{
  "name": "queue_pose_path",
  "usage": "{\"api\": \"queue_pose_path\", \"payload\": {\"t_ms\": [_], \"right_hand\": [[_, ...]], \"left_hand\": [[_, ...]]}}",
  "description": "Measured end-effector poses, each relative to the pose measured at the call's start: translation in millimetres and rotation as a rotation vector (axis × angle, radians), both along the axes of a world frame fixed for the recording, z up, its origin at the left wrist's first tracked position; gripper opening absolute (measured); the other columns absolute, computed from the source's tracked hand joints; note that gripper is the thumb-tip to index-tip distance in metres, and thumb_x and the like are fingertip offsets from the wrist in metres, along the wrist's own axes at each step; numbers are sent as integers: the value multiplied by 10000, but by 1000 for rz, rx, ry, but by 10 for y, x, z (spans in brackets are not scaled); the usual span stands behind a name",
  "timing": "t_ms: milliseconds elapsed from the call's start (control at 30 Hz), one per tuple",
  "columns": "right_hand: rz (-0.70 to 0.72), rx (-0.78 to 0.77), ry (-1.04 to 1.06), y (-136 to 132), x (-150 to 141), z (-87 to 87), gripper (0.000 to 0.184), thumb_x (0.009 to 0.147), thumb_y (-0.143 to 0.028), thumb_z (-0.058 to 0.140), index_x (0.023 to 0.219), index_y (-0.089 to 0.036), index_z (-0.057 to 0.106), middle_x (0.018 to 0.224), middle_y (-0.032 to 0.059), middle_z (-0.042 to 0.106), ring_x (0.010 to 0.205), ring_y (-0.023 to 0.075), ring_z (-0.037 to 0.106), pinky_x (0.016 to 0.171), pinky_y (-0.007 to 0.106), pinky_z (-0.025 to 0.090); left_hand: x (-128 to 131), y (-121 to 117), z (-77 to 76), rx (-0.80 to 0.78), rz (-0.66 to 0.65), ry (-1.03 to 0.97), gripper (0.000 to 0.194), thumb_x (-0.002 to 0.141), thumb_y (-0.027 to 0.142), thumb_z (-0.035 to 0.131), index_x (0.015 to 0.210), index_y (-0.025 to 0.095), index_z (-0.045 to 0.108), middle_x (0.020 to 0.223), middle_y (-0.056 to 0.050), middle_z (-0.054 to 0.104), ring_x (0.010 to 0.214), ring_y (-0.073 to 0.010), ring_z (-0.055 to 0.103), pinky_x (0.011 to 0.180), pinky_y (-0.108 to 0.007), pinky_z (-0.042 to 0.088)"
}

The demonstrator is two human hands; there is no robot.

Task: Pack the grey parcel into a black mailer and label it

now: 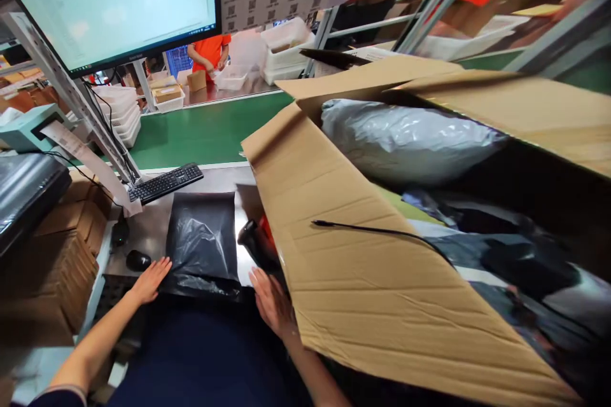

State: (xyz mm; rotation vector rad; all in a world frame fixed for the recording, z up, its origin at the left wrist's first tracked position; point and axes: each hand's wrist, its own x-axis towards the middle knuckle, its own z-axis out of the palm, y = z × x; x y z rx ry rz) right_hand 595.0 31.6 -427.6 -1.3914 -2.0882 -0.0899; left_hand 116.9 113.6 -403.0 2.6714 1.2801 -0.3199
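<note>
1. Left hand [151,281]: fingers extended and spread, at the bag's lower left edge, just beside the mouse [138,260]. Contact with the bag hard to confirm.
2. Right hand [272,302]: fingers unfolded, palm loose, between bag and box, near a black tube-shaped thing [255,243].
3. Black plastic bag [204,238]: lying flat on the metal table [222,183], between both hands, wrinkled.
4. Cardboard box [334,261]: right side, flaps out, cable [367,227] across one, white package [405,140] inside.
5. Keyboard [167,183]: beyond bag, left.
6. Green belt [200,127]: behind table; person in orange [209,54] past it.
</note>
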Motion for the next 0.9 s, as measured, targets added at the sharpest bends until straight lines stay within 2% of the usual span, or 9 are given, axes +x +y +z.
{"api": "queue_pose_path", "payload": {"t_ms": [67, 167, 300, 400, 533, 633, 733, 833, 900], "right_hand": [[42, 46, -127, 182, -112, -11, 804, 899, -18, 403, 1663, -224, 260, 1603, 79, 497, 1493, 229, 442, 1216, 475, 400], [73, 63, -217, 422, -291, -46, 831, 866, 9, 424, 1652, -231, 300, 1635, 90, 447, 1535, 250, 379, 1233, 501, 370], [170, 71, -279, 618, -398, -139, 896, 797, 53, 450, 1617, -303, 384, 1636, 70, 442, 1507, 259, 430, 1204, 527, 411], [278, 7, -334, 695, -334, -211, 903, 764, 50, 452, 1598, -295, 424, 1631, 79, 439, 1499, 269, 442, 1190, 543, 429], [454, -178, -347, 669, -121, -280, 904, 723, -15, 480, 1604, -210, 415, 1642, 125, 402, 1529, 303, 387, 1192, 583, 403], [532, -290, -312, 564, 9, -295, 870, 747, -47, 474, 1604, -182, 407, 1653, 143, 376, 1545, 315, 354, 1209, 600, 356], [536, -361, -289, 465, 30, -273, 840, 788, -46, 455, 1613, -187, 390, 1671, 140, 344, 1553, 313, 339, 1227, 589, 322], [495, -409, -285, 421, -31, -243, 853, 781, -39, 462, 1619, -176, 379, 1668, 136, 354, 1549, 308, 348, 1230, 569, 325], [460, -426, -291, 417, -67, -233, 869, 755, -13, 452, 1605, -186, 411, 1662, 126, 370, 1549, 299, 350, 1230, 560, 328]], "left_hand": [[33, -7, -55, 50, 35, 30, 1222, 601, -47, 472, 1687, 204, -29, 1750, -107, 87, 1625, -255, 63, 1320, -512, 210], [87, -22, -141, 93, 81, 46, 1201, 613, -77, 436, 1688, 225, -6, 1743, -102, 130, 1619, -243, 78, 1311, -515, 232], [85, -58, -228, 51, 99, 10, 1187, 614, -38, 508, 1687, 250, 92, 1739, -102, 117, 1617, -267, 67, 1305, -529, 230], [35, -67, -227, 37, 101, -40, 1154, 626, -32, 517, 1681, 265, 156, 1733, -106, 137, 1615, -270, 87, 1298, -543, 239], [-13, -90, -62, -58, 68, -57, 1078, 635, -29, 549, 1649, 228, 292, 1708, -133, 257, 1610, -282, 152, 1297, -548, 243], [-36, -129, 84, -136, -19, -60, 1046, 621, -9, 626, 1616, 175, 362, 1690, -165, 311, 1607, -312, 190, 1305, -550, 224], [-78, -141, 135, -147, -62, -115, 1037, 639, -16, 607, 1624, 177, 342, 1654, -155, 404, 1574, -311, 306, 1305, -531, 248], [-112, -96, 109, -109, -31, -199, 1026, 679, -37, 528, 1650, 178, 276, 1580, -147, 505, 1497, -287, 438, 1280, -495, 327], [-118, -38, 82, -109, -35, -226, 956, 699, -45, 507, 1620, 160, 354, 1500, -163, 570, 1442, -291, 498, 1244, -487, 389]]}}
